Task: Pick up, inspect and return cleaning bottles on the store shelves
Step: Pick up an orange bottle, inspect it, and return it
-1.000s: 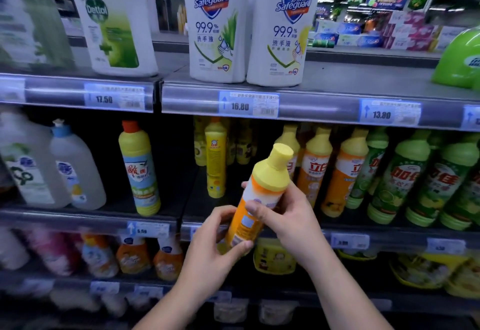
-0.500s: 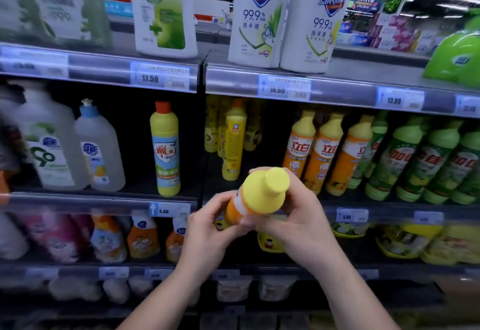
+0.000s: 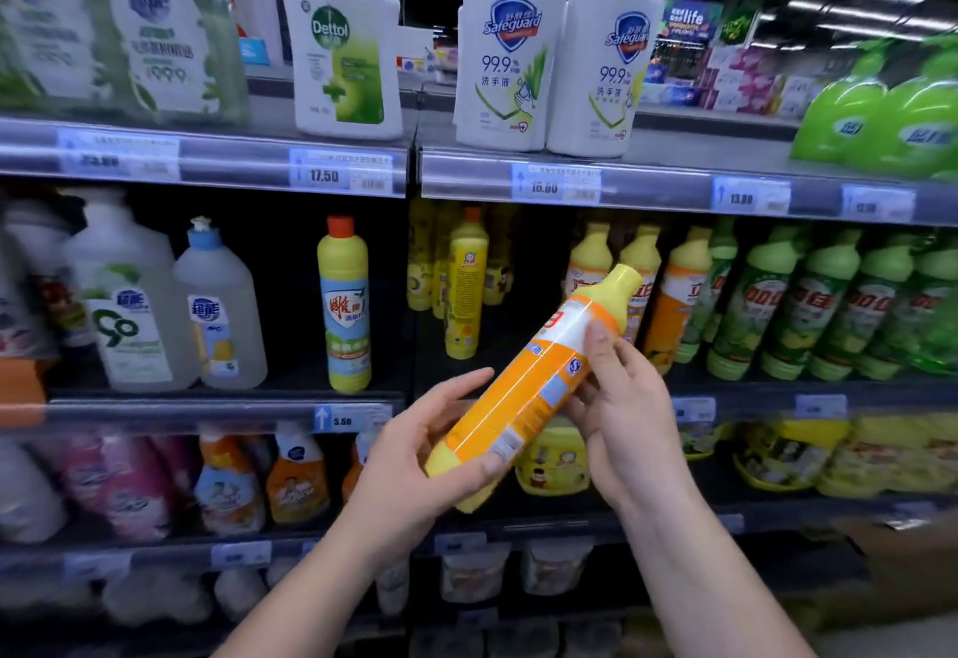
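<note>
An orange bottle with a yellow cap is held slanted in front of the middle shelf, cap up and to the right, base down and to the left. My left hand cups its yellow base from below. My right hand grips its upper body, thumb on the label near the neck. Behind it, on the middle shelf, stand matching orange bottles in a row.
Green bottles fill the middle shelf to the right. A tall yellow bottle with a red cap and clear jugs stand at left. White pump bottles sit on the top shelf. Pouches and small bottles fill the lower shelves.
The bottle has swung from pointing its cap at me to lying slanted with its side label facing up. My right hand slid from the cap down to the neck. The view shifted left.
</note>
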The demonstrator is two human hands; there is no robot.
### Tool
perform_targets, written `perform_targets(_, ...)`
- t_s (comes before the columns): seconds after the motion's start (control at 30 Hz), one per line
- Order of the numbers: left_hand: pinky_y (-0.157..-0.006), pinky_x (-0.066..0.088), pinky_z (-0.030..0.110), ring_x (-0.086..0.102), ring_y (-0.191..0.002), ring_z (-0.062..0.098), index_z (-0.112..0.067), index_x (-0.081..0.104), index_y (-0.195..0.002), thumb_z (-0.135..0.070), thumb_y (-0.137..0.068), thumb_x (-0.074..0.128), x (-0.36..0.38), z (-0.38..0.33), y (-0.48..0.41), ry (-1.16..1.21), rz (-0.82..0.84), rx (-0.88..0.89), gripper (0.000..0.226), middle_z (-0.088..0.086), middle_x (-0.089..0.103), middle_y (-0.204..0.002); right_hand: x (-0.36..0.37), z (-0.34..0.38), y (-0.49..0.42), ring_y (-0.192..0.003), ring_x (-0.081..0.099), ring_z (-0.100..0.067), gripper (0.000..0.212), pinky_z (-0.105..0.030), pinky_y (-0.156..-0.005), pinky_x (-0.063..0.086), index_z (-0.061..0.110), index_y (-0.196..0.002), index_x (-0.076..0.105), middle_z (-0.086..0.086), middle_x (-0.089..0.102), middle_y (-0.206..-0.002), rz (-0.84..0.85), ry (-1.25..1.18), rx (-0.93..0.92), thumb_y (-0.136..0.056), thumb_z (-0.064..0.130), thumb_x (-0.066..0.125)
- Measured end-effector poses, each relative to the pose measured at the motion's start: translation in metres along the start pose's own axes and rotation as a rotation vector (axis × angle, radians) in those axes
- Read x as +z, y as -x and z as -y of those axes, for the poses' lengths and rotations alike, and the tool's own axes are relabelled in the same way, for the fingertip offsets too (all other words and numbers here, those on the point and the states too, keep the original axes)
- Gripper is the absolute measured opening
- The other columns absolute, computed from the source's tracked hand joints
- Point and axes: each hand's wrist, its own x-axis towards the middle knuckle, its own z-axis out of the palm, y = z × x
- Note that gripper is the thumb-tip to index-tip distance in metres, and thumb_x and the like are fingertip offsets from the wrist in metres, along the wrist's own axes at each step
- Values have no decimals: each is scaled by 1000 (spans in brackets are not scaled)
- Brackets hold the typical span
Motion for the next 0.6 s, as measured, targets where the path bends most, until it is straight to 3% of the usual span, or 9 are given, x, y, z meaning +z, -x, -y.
perform_targets(0.13, -91, 60, 31, 72, -119, 20, -25, 63, -141, -37, -70, 85, 3, -14, 6, 110, 52, -74, 75, -2, 75, -131, -5, -2, -5, -102, 80, -24, 70, -34, -71, 64, 11, -137, 60, -11, 81, -110, -14, -3, 132, -85, 57, 67)
perform_targets(0.23, -89, 62, 32, 74, -115, 24, -21, 65, -138, -36, -71, 82, 5, -19, 9, 187, 19, -112, 71, 4, 77, -127, -8, 1, -5, -113, 75, -31, 69, -40, -79, 66, 7, -143, 56, -20, 74, -127, 116, -81, 189, -94, 53, 64)
perform_targets(0.3, -84, 64, 38, 75, -112, 34, -16, 68, -135, -35, -78, 77, 5, -19, 12, 393, 26, -176, 61, 14, 76, -126, -9, 6, -2, -116, 72, -34, 59, -45, -90, 64, 5, -146, 53, -22, 70, -134, 249, -154, 198, -99, 38, 66)
perform_targets(0.4, -74, 66, 39, 74, -109, 46, -5, 64, -137, -38, -92, 60, 3, -18, 17, 727, 63, -337, 56, 27, 70, -131, -9, 10, 1, -110, 75, -32, 63, -41, -84, 64, 10, -147, 51, -18, 75, -120, 326, -106, 132, -89, 19, 76)
perform_targets(0.5, -71, 65, 39, 78, -97, 36, -5, 70, -130, -52, -83, 68, 3, -19, 17, 655, 95, -380, 67, 24, 74, -124, 1, 16, 3, -103, 79, -28, 76, -35, -77, 64, 16, -141, 56, -12, 81, -112, 232, 48, 52, -74, 27, 90)
perform_targets(0.6, -70, 64, 36, 77, -81, 26, -16, 81, -109, -63, -65, 89, 7, -22, 16, 496, 140, -271, 66, 15, 78, -101, 11, 14, 8, -102, 79, -25, 66, -36, -78, 65, 21, -127, 68, -8, 81, -109, 174, 248, -15, -71, 44, 92)
